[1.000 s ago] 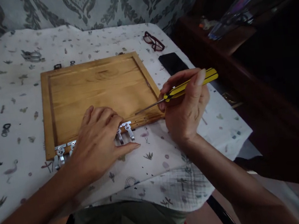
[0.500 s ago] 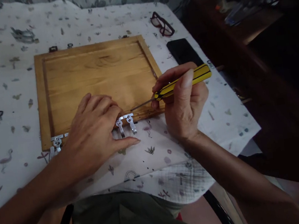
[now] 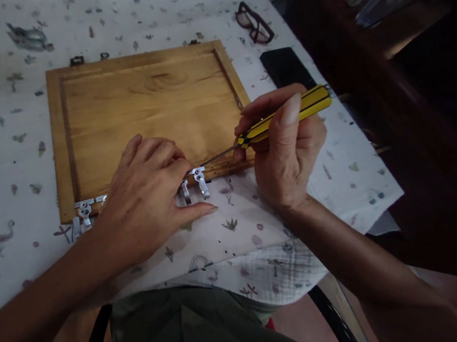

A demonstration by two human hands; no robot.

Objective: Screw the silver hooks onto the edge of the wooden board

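Observation:
A wooden framed panel (image 3: 146,109) lies on the cloth-covered table. Along its near edge sit silver metal hooks: one hook (image 3: 200,181) at the right of my left hand and another hook (image 3: 84,209) at the left corner. My left hand (image 3: 148,197) rests over the near edge, fingers bent onto the wood beside the hooks, thumb stretched out over the cloth. In my right hand (image 3: 286,150) is a screwdriver (image 3: 288,116) with a yellow and black handle, held slanting. Its thin shaft reaches the right hook's plate; whether the tip touches is unclear.
Glasses (image 3: 254,22) and a black phone-like flat object (image 3: 287,68) lie at the right of the panel. Small dark fittings (image 3: 77,61) show along its far edge. A patterned cloth (image 3: 9,181) covers the table. Dark wooden furniture (image 3: 372,92) stands at the right.
The view has shifted slightly, so the panel appears higher. My right hand and the screwdriver appear a little farther right and up, the shaft still by the right hook. My left hand keeps its pose.

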